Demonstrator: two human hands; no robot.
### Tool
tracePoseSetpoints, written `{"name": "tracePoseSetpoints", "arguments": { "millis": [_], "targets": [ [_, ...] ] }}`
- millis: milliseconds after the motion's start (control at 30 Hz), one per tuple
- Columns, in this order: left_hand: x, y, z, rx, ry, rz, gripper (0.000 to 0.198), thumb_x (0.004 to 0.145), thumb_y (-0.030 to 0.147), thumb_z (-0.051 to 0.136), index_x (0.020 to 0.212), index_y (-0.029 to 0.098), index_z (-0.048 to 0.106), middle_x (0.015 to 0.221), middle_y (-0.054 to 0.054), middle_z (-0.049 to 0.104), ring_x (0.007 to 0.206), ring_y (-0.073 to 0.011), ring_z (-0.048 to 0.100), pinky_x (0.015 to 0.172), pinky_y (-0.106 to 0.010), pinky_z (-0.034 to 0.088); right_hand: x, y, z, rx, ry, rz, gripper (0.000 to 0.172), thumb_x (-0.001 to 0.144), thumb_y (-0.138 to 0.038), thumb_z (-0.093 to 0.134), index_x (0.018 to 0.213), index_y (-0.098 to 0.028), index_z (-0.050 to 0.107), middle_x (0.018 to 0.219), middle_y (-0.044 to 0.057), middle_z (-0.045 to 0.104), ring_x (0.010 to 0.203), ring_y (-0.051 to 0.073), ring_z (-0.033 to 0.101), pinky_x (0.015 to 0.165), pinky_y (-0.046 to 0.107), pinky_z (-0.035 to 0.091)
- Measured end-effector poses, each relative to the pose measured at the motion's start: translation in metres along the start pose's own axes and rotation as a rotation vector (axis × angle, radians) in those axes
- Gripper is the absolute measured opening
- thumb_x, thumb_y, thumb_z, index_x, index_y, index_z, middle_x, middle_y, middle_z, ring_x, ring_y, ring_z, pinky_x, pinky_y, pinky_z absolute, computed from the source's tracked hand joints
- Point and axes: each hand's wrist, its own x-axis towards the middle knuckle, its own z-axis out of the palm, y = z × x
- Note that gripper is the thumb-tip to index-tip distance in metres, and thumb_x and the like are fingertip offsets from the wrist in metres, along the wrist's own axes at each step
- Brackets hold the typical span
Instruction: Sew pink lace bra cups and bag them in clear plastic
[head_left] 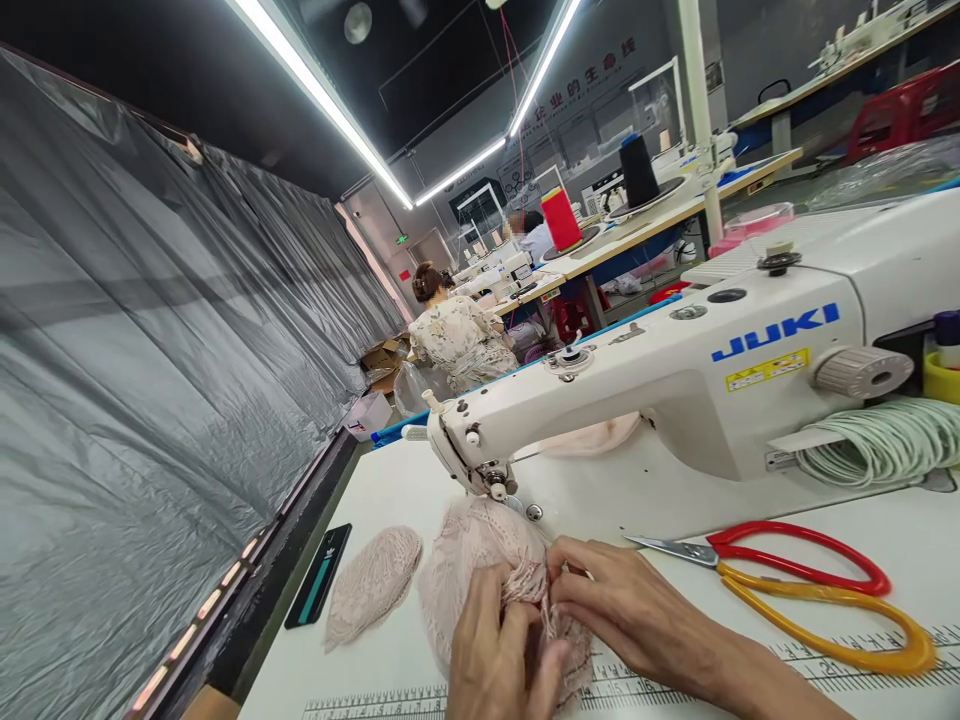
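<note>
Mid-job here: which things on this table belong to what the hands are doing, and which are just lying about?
In use: pink lace piece, pinched by left hand and right hand; sewing machine, needle end just behind it.
Lying about: second lace piece, scissors, phone, coil of white cord.

left hand (495, 650) cut by bottom edge, partly covering lace piece (480, 540), sewing machine (675, 390) cropped at right
</note>
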Motion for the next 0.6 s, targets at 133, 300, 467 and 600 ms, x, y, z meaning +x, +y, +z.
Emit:
{"name": "tracePoseSetpoints", "arguments": {
  "millis": [133,300,467,600],
  "targets": [
    [0.0,0.001,0.003,0.098,0.03,0.004,0.011,0.087,0.026,0.048,0.089,0.017,0.053,0.109,-0.014,0.051,0.095,-0.0258,0.055,0.073,-0.038,0.052,0.005,-0.001,0.001,0.022,0.012,0.007,0.028,0.094,-0.017,0.031,0.077,-0.019,0.053,0.079,0.004,0.056,0.065,0.013,0.052,0.058,0.023,0.039],
    [0.005,0.001,-0.003,0.061,0.049,-0.039,0.018,0.088,0.007,0.033,0.085,0.017,0.048,0.098,-0.011,0.054,0.087,-0.0189,0.057,0.071,-0.03,0.051,-0.001,0.001,-0.003,0.041,0.045,0.03,0.023,0.096,-0.017,0.031,0.088,-0.019,0.052,0.086,0.004,0.056,0.075,0.012,0.055,0.065,0.021,0.041],
    [0.004,-0.001,-0.005,0.028,0.037,-0.043,0.023,0.088,0.006,0.029,0.084,0.018,0.048,0.098,-0.01,0.053,0.089,-0.0167,0.055,0.073,-0.028,0.05,-0.017,0.009,0.0,-0.085,0.011,-0.047,0.009,0.091,-0.018,0.047,0.09,-0.023,0.054,0.091,0.003,0.061,0.073,0.014,0.053,0.062,0.027,0.035],
    [0.002,-0.001,-0.001,0.026,0.005,0.013,0.027,0.087,0.006,0.03,0.083,0.018,0.054,0.106,-0.011,0.052,0.091,-0.0182,0.054,0.071,-0.027,0.049,-0.016,0.008,0.008,-0.166,0.026,-0.078,0.018,0.09,-0.013,0.041,0.081,-0.021,0.053,0.083,0.002,0.061,0.068,0.015,0.049,0.06,0.029,0.031]
  ]
}}
